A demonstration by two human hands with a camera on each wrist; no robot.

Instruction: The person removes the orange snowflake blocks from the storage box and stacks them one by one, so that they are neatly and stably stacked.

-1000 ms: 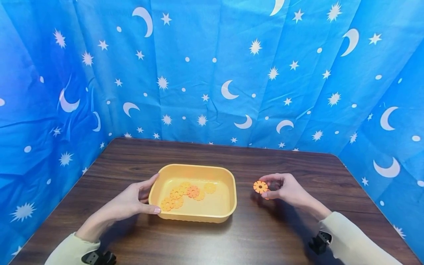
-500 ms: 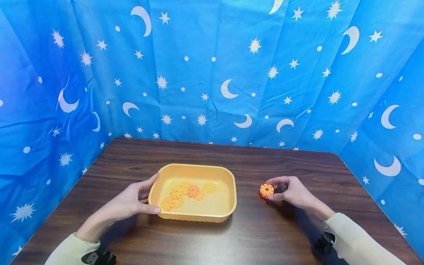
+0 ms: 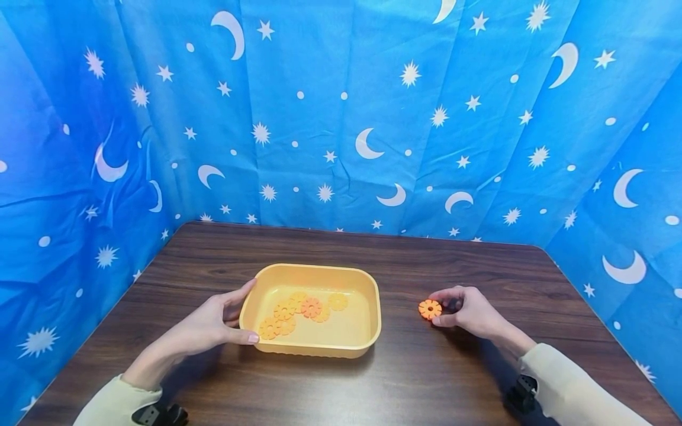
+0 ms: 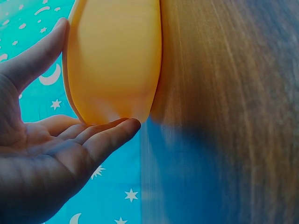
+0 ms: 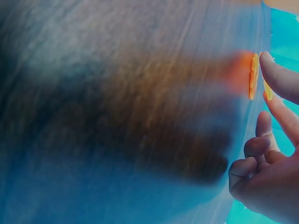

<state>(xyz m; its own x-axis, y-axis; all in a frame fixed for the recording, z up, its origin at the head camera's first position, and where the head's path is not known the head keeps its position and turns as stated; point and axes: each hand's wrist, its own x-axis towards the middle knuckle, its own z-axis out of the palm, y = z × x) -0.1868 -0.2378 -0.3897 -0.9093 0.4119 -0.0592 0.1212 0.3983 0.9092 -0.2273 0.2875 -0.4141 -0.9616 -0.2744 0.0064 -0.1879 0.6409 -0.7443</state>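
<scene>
At the left end of a yellow plastic tub [image 3: 309, 354], my left hand [image 3: 213, 319] grips the wall, thumb on the near corner and fingers at the far one. Several yellow and orange slotted discs [image 3: 311, 307] lie inside on the tub's floor. To the right of the tub, my right hand [image 3: 474, 310] pinches an orange interlocking disc [image 3: 430, 309] at its right edge, close over the table. In the right wrist view this disc [image 5: 253, 77] appears edge-on near the tabletop, and a second yellow-orange sliver [image 5: 267, 90] shows between thumb and index finger.
The dark wooden table [image 3: 330, 390] stretches under both hands. Blue cloth [image 3: 319, 118] printed with moons and stars hangs behind it and along both sides. A black device [image 3: 521, 393] is strapped at the right sleeve, another black device [image 3: 160, 414] at the left.
My right hand has moved slightly right and down with the orange disc, which now lies flatter and lower over the table. The left hand and the tub have stayed put.
</scene>
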